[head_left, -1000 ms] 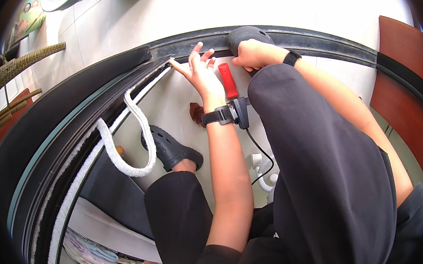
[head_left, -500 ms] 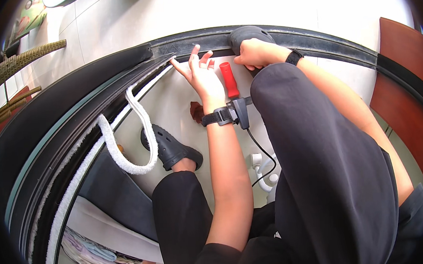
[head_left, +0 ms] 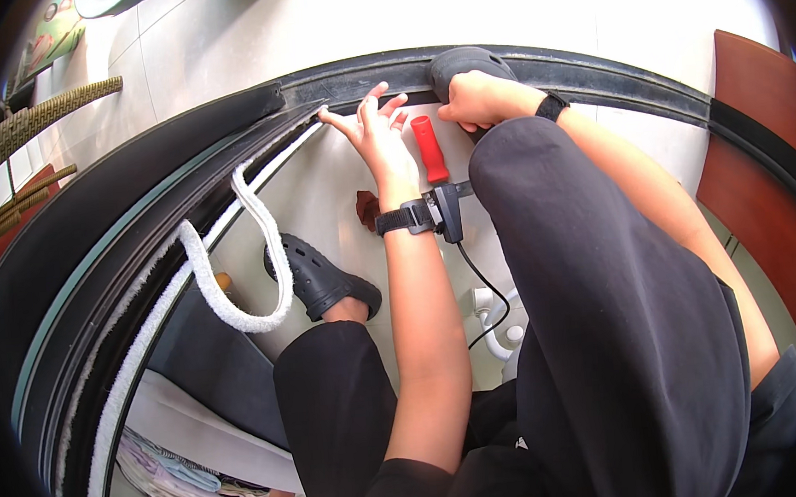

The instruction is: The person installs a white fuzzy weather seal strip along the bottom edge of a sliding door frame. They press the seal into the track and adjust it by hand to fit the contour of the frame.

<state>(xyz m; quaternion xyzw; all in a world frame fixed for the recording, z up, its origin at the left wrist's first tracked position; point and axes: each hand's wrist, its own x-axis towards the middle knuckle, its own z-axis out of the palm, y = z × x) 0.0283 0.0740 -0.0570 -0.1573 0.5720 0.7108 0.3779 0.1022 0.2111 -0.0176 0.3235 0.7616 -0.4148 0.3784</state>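
Observation:
My left hand [head_left: 383,143] is open with its fingers apart. One fingertip touches the edge of the dark door or window frame [head_left: 266,139], at the far end of a white fuzzy strip [head_left: 278,248]. Part of the strip lies along the frame, and a slack loop of it hangs down over the floor. My right hand [head_left: 489,99] is closed and rests by the black clog [head_left: 466,64] on my right foot; anything inside its fingers is hidden. A red tube-shaped handle [head_left: 428,149] stands or lies on the floor between my hands; I cannot tell which.
A dark floor track [head_left: 589,78] crosses in front of me. My left foot wears a black clog [head_left: 322,277] beside the frame. Near my left wrist lies a reddish-brown piece [head_left: 368,209]. Reddish-brown panels [head_left: 768,130] stand at right, woven chair arms [head_left: 60,106] at far left.
The fingers of my left hand have shifted slightly, with the fingertip still at the frame edge. My left knee has moved a little left. My right hand stays in place.

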